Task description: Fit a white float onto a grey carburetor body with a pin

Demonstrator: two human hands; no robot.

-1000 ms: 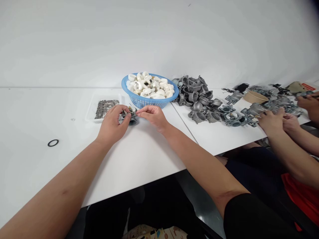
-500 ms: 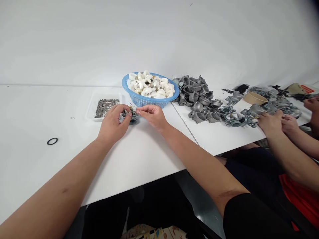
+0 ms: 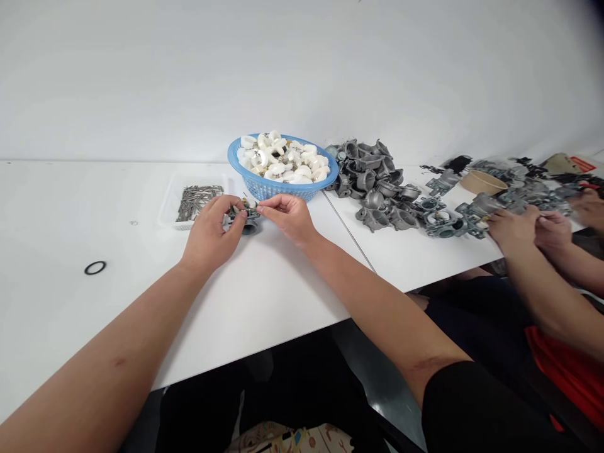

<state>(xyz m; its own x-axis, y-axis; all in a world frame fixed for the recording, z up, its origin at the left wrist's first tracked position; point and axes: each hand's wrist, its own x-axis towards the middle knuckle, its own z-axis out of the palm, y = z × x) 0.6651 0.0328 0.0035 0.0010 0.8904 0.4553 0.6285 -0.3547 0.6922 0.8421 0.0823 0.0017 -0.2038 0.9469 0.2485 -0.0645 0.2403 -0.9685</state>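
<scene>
A grey metal carburetor body [image 3: 250, 226] rests on the white table, a white float and a bit of brass showing at its top. My left hand [image 3: 211, 234] is wrapped round its left side, thumb in front and fingers behind. At the right edge of the carburetor, my right hand [image 3: 289, 218] has thumb and forefinger pinched together. What lies between those fingertips is too small to make out. Just behind my hands stands a blue basket [image 3: 283, 187] heaped with white plastic floats [image 3: 304, 168]. A clear tray [image 3: 165, 214] of thin metal pins [image 3: 195, 201] is beyond my left hand.
Grey metal bowl-shaped castings [image 3: 368, 173] are piled right of the basket. A black rubber ring [image 3: 95, 268] lies at the left. Farther right, a co-worker's hands [image 3: 514, 229] handle carburetors near a brown paper tub [image 3: 484, 183]. A table seam [image 3: 352, 233] runs between us.
Both my hands stay at the carburetor with nearly the same grip. The view has shifted slightly, and the brass part on the carburetor shows more clearly.
</scene>
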